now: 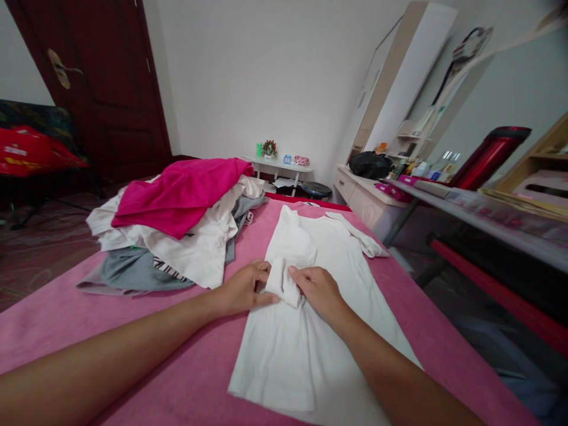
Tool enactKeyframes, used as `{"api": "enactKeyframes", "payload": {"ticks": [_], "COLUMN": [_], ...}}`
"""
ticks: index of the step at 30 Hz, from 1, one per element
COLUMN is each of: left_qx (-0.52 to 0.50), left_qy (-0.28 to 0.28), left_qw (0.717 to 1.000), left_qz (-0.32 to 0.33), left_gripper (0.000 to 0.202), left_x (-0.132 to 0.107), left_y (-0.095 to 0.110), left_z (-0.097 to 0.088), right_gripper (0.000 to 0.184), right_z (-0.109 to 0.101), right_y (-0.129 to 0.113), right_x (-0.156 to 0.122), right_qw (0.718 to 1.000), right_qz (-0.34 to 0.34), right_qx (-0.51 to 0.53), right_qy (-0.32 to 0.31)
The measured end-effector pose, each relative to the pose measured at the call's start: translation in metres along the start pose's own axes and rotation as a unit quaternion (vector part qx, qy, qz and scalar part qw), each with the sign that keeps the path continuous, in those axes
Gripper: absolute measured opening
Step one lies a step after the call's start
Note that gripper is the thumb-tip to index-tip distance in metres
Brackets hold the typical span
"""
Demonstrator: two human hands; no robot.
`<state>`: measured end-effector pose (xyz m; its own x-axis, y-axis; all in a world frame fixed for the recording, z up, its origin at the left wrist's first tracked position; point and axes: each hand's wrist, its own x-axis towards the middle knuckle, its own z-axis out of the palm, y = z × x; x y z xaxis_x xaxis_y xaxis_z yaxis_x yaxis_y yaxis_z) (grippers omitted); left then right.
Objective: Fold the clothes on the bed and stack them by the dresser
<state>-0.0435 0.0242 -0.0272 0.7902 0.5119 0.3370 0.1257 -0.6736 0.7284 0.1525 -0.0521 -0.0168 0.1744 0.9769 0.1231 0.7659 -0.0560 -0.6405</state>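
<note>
A white T-shirt (328,284) lies flat on the pink bed cover (186,378), collar pointing away from me. Its left sleeve (286,278) is folded inward over the body of the shirt. My left hand (242,290) pinches the sleeve's left edge with curled fingers. My right hand (319,293) grips the same sleeve from the right, fingers closed on the cloth. The other sleeve (364,239) still sticks out to the right.
A heap of clothes (177,236), with a magenta garment (181,192) on top, lies on the bed to the left. A desk (488,219) with a red bottle stands right, a low white table (279,168) beyond, and a dark red door (97,83) behind.
</note>
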Motion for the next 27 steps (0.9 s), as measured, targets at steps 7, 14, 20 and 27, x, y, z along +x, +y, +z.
{"api": "enactKeyframes", "payload": {"ticks": [7,14,20,27], "left_qx": [-0.101,-0.124,-0.173,-0.124], "left_qy": [0.049,0.071,0.059,0.017], "left_qw": [0.993,0.99,0.982,0.988], "left_qz": [-0.02,-0.014,-0.043,-0.092], "left_gripper": [0.025,0.022,0.031,0.05], "left_x": [0.0,-0.001,-0.002,-0.004], "left_y": [-0.006,0.006,0.002,0.001], "left_z": [0.002,-0.003,-0.001,0.0], "right_gripper": [0.027,0.023,0.019,0.031], "right_z": [-0.016,-0.034,-0.052,-0.061], "right_y": [-0.009,-0.033,-0.032,-0.018], "right_x": [-0.003,-0.002,0.001,-0.005], "right_qw": [0.967,0.958,0.965,0.966], "right_qz": [0.02,0.061,0.042,0.035], "right_qx": [0.188,0.279,0.256,0.12], "right_qy": [-0.171,-0.022,0.019,-0.225]}}
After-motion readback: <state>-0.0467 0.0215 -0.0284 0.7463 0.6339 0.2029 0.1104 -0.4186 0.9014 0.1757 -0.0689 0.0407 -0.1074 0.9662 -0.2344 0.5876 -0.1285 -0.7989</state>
